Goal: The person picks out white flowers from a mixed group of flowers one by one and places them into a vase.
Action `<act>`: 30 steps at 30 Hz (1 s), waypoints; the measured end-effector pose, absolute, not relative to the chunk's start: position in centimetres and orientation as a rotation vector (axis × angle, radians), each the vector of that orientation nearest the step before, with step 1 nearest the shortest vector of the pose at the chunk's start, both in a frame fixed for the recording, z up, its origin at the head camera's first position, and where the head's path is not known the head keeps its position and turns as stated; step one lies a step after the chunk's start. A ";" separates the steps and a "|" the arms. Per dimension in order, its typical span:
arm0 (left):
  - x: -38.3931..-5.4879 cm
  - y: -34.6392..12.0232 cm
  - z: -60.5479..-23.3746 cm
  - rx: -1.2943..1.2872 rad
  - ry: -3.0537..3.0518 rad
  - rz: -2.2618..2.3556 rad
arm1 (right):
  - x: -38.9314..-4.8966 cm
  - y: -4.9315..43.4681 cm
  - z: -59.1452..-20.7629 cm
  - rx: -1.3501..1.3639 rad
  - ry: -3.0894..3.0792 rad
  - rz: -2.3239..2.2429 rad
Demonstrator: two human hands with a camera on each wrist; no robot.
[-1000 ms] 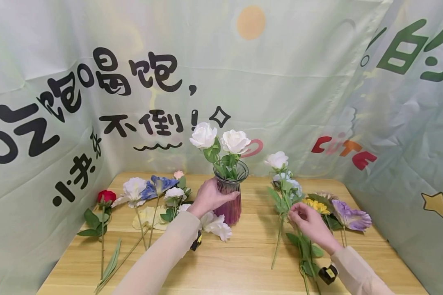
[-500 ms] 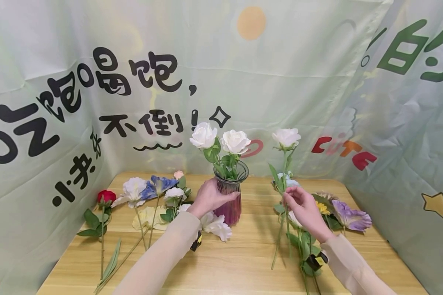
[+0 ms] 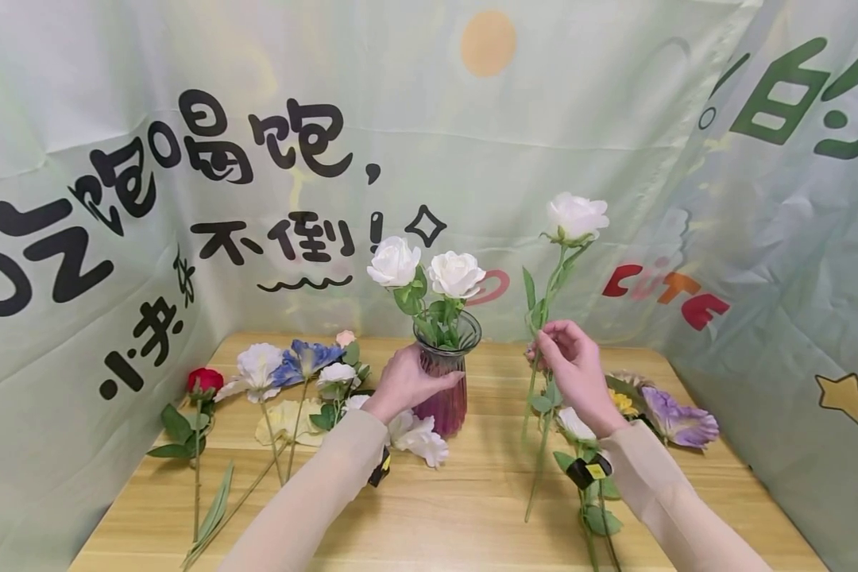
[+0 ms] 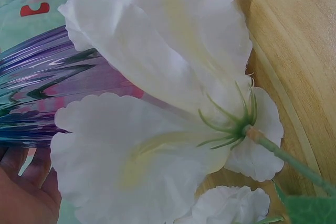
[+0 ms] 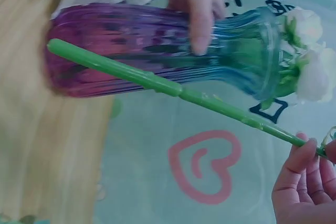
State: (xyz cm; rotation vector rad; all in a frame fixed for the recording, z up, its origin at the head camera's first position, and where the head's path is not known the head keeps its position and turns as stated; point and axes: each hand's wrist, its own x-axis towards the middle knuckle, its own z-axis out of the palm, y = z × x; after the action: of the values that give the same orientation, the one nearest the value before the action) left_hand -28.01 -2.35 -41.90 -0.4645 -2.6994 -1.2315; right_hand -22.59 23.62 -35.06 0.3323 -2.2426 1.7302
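A ribbed glass vase (image 3: 449, 409), purple-red below and bluish grey at the rim, stands upright on the table. Two white roses (image 3: 457, 276) rise from its mouth. My left hand (image 3: 407, 385) grips the vase around its middle, the thumb across the near side. To the right, my right hand (image 3: 572, 369) pinches the stem of another white rose (image 3: 577, 216), held upright above the table. In the right wrist view the bare lower stem (image 5: 178, 90) slants across in front of the vase. A large white flower (image 4: 157, 51) hides part of the vase and left hand in the left wrist view.
Artificial flowers lie at the table's left, among them a red rose (image 3: 205, 381), a blue flower (image 3: 307, 361) and a pale yellow one (image 3: 286, 421). A purple flower (image 3: 679, 417) and a white rose (image 3: 575, 425) lie right. Printed cloth (image 3: 579, 103) surrounds the table (image 3: 457, 524).
My right hand has moved up and slightly left, lifting the white rose off the right-hand flowers to above vase-rim height. The left hand and vase stay still.
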 end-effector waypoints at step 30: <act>-28.0 -2.4 -42.0 -0.474 -2.690 -1.252 | -25.1 17.8 -26.2 0.472 -1.314 1.941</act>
State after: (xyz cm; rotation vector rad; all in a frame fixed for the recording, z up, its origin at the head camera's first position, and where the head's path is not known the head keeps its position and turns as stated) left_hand -28.03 -2.44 -41.97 -0.4743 -2.6902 -1.2519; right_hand -25.09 17.81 -26.25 0.4722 -1.3138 1.9415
